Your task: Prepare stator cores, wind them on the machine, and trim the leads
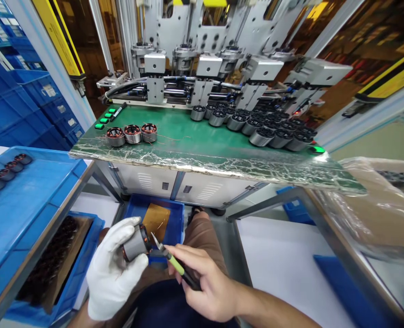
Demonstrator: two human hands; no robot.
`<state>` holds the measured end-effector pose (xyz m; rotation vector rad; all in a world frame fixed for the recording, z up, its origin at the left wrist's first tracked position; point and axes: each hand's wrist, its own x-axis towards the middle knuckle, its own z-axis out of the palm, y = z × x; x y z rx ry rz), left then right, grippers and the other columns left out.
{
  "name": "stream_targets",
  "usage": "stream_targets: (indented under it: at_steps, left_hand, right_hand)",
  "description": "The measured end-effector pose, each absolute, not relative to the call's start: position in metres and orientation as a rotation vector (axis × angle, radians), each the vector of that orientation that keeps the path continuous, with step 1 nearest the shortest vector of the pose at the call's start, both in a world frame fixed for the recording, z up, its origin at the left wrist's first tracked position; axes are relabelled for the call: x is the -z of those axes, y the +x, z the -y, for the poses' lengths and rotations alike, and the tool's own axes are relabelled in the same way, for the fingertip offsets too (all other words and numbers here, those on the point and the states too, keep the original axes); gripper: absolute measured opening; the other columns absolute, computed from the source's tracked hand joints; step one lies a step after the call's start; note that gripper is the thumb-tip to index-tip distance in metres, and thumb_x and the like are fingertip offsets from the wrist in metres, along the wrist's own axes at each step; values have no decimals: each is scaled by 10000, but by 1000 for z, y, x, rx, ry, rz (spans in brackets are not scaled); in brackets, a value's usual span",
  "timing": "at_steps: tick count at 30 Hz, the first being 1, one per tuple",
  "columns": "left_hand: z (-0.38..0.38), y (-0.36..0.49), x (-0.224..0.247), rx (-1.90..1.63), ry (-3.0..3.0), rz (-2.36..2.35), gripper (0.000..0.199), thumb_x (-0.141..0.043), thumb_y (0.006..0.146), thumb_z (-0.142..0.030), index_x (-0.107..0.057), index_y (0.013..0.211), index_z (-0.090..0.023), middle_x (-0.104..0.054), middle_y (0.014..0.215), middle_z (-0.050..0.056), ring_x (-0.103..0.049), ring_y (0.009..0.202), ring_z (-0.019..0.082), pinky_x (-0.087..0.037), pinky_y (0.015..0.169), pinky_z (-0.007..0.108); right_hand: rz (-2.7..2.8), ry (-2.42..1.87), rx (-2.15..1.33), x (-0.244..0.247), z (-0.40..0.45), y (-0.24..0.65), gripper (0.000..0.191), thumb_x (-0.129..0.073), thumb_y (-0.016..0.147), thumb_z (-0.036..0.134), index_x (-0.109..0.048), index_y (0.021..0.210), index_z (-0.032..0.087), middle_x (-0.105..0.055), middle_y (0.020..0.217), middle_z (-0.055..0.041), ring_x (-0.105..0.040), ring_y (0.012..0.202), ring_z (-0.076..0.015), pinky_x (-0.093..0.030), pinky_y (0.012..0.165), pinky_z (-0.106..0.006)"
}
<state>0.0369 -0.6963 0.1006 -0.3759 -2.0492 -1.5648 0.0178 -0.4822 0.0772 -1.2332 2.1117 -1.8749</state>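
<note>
My left hand (111, 273), in a white glove, is wrapped round a grey metal stator (136, 245) with copper windings at its ends. Its black-rimmed face is turned to the right. My bare right hand (205, 278) grips small cutting pliers (179, 266) with green and black handles. The tips of the pliers point up and left, just beside the stator's rim. Both hands are above my lap, in front of the green worktop (174, 152). Three copper-wound stators (132, 134) stand on the worktop's left part, with loose wire ends beside them.
Many dark-topped stators (261, 135) crowd the worktop's right side, below the machine (209, 66). A blue tray (34, 205) with several stators is at left. Below are a blue bin (176, 218) and the worktop's cracked front edge. A plastic-lined box (369, 205) stands at right.
</note>
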Motion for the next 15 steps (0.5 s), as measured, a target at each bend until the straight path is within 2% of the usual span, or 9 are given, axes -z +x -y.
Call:
stream_targets:
  at_steps: [4,9,13,15]
  left_hand:
    - [700,38,-98,1483,-530,2123,615,-710,740,-10,-576,1303,-218,-606,1321,124,-605,1207,243,-572,975,358]
    - [703,38,-98,1434,-627,2175,651,-694,746,2,-539,1336,-223,-585,1340,131,-598,1211,245,-561,990,380]
    - [705,37,-96,1418,-639,2220,654,-708,740,-18,-537,1332,-235,-586,1337,136,-594,1215,263,-563,985,397]
    - [705,37,-93,1440,-617,2235,638,-701,751,-28,-538,1328,-247,-582,1338,137,-598,1208,265,-566,980,405]
  right_hand:
    - [-2188,-1187,1795,-86,480,16,726,-489,680,151,-458,1405,144,-628,929,-81,-602,789,-168,-517,689,-251]
    - [-2172,-1263,1867,-89,480,15,777,-481,654,132,-420,1428,132,-609,1068,-117,-606,889,-183,-526,754,-260]
    - [-2121,-1259,1940,-82,481,13,759,-485,658,112,-457,1413,171,-605,885,-60,-556,715,-152,-494,642,-253]
    - [-2118,-1197,1909,-78,481,10,713,-483,662,112,-505,1372,176,-600,827,-40,-546,687,-146,-485,629,-252]
